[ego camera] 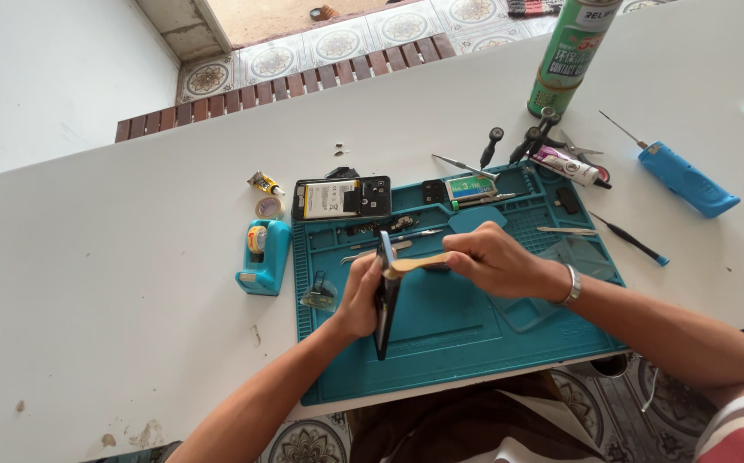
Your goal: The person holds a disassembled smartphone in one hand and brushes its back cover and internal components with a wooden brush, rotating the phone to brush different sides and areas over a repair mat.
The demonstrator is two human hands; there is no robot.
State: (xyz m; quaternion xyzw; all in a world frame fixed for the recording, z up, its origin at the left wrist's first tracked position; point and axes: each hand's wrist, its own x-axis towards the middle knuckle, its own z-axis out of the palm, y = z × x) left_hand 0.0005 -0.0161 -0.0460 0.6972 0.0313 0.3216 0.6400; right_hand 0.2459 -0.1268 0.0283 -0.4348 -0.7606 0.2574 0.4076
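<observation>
My left hand (357,296) grips a dark phone panel (384,300) held on its edge, upright over the teal work mat (440,330). My right hand (492,260) holds a flat tan plastic pry tool (415,264) whose tip meets the upper edge of the panel. An opened phone body with its battery showing (340,198) lies at the mat's far left corner. Tweezers and small parts (389,240) lie on the mat just beyond my hands.
A teal tape dispenser (263,256) stands left of the mat. A green spray can (572,53), several screwdrivers (526,141), a tube (567,166) and a blue powered tool (689,180) lie at the far right. The white table's near edge runs under my forearms.
</observation>
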